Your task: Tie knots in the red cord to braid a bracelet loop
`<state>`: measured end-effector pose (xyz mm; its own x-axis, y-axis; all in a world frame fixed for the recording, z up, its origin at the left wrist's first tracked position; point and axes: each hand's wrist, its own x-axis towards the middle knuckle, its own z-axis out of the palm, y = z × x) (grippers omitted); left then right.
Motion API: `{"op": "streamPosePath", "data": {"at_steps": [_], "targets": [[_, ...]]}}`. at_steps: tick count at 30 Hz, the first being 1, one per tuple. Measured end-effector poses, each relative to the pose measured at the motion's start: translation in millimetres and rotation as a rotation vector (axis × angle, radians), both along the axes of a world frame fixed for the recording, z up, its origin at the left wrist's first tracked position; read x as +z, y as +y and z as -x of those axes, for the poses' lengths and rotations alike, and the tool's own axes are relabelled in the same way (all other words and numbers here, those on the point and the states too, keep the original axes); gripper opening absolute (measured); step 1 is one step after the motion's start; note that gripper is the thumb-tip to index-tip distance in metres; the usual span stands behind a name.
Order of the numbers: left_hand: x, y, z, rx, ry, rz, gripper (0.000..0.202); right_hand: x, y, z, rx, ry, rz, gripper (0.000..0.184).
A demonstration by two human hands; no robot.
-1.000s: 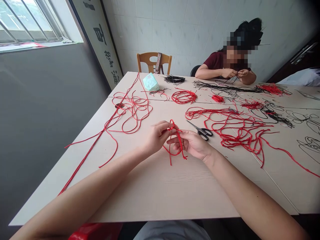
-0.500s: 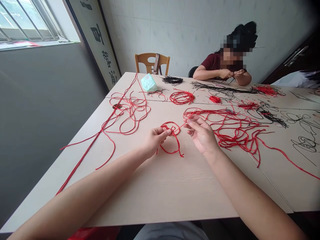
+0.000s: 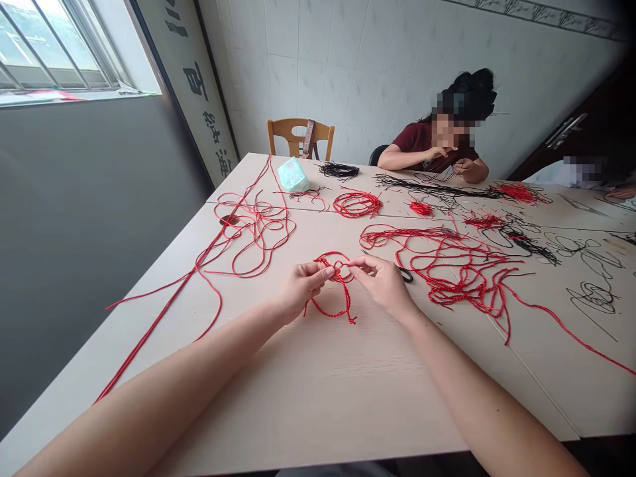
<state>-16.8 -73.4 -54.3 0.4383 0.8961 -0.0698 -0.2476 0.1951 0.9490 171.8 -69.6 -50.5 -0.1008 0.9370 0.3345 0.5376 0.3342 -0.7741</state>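
Red twisted cord loop (image 3: 334, 291) pinched up between both hands, nothing else held

Left hand (image 3: 303, 288) and right hand (image 3: 380, 286) both have their fingers (image 3: 322, 270) clenched on its top, with the loop's long way hanging back toward the body, just below the fingers. Black-handled scissors (image 3: 405, 274) sit just past the right hand, a messy red cord tangle (image 3: 462, 278) beyond, and the pale wood-grain desk (image 3: 318, 404) is bare nearer the body.
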Motion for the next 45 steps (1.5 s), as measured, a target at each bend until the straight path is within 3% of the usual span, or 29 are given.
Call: {"op": "streamPosePath", "data": {"at_steps": [8,17,23,26,28,32,34,41,45], "targets": [[-0.7,-0.4,-1.3,-0.011,0.019,0.011,0.029,7.5,-7.3,5.7,0.002,-0.021,-0.012,0.018],[-9.5,2.2,0.0,0.037,0.186,-0.105,0.033,9.1,-15.4,11.7,0.199,0.19,0.093,0.04],[-4.9,-1.2,-2.2,0.065,0.252,-0.136,0.032,12.7,-20.9,16.4,0.2,0.029,-0.101,0.021],[-1.2,-4.2,-5.2,0.064,0.292,-0.183,0.031,12.9,-19.3,15.5,0.14,0.025,-0.115,0.014],[-0.6,-5.2,-6.2,0.067,0.297,-0.197,0.031,15.0,-17.7,13.3,0.11,0.136,-0.046,0.015],[-0.9,-5.1,-4.8,0.085,0.303,-0.133,0.03,25.7,-16.8,8.4,0.153,0.558,0.179,0.017],[-0.2,-5.6,-3.8,0.055,0.299,-0.114,0.031,30.7,-16.8,6.7,0.165,0.69,0.208,0.017],[5.1,-11.1,-4.3,-0.147,0.274,-0.152,0.031,25.8,-9.8,3.8,0.087,0.823,0.241,0.021],[4.4,-11.8,-4.5,-0.196,0.258,-0.121,0.029,24.0,-13.4,10.2,0.151,0.848,0.304,0.021]]}}
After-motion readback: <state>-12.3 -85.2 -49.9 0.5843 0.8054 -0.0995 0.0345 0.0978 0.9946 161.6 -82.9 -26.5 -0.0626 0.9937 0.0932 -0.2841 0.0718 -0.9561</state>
